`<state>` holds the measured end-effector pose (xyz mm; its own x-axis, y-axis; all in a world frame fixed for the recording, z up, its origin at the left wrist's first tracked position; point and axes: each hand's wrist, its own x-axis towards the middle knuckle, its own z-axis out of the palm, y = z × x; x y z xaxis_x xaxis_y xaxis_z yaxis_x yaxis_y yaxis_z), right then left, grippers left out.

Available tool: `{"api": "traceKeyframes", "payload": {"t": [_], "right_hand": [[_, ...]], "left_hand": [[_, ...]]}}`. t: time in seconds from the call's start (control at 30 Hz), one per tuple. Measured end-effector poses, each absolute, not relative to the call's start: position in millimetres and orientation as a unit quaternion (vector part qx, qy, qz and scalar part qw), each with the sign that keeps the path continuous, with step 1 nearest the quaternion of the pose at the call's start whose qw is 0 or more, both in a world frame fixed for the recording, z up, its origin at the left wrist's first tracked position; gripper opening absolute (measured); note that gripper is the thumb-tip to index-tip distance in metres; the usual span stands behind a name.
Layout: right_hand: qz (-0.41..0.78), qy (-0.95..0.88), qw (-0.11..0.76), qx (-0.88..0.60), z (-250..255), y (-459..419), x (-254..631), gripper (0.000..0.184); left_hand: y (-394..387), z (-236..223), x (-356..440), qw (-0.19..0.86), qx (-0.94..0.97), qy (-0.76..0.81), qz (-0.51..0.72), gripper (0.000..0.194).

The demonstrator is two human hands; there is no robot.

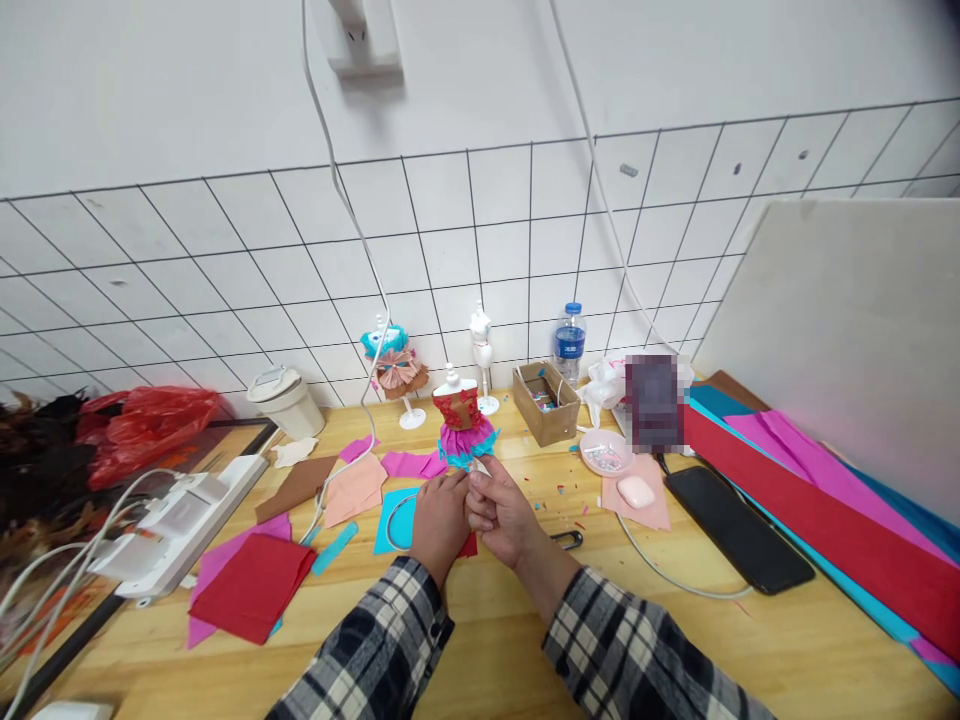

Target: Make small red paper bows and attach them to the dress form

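A miniature dress form [452,383] in a red, brown, magenta and blue crepe-paper dress [466,437] stands just beyond my hands. My right hand [504,512] is closed in a pinch by the skirt's lower edge; a small pale bit shows at its fingertips, too small to name. Pressed against it, my left hand [442,520] has its fingers curled, and what they hold is hidden. Under and beside my left hand lies a blue paper square [386,522]; a bit of red paper [469,546] peeks out below the hands.
Behind stand a dressed form [397,372], a bare white form [481,350], a cardboard box [551,420] and a water bottle [571,345]. A bead dish [607,455] and phone [739,528] lie right. Left are folded red paper [253,588], a power strip [187,525] and a lidded cup [289,405].
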<state>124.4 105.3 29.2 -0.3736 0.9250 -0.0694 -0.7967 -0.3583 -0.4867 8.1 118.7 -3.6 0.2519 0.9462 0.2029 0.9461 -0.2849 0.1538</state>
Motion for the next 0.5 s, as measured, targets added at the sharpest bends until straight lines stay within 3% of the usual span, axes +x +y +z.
{"api": "traceKeyframes", "payload": {"t": [0.5], "right_hand": [[0.824,-0.218,0.508,-0.124,28.1,104.7,128.0,0.024]], "left_hand": [[117.3,-6.2,7.8,-0.014,0.793,0.591,0.143,0.023]]}}
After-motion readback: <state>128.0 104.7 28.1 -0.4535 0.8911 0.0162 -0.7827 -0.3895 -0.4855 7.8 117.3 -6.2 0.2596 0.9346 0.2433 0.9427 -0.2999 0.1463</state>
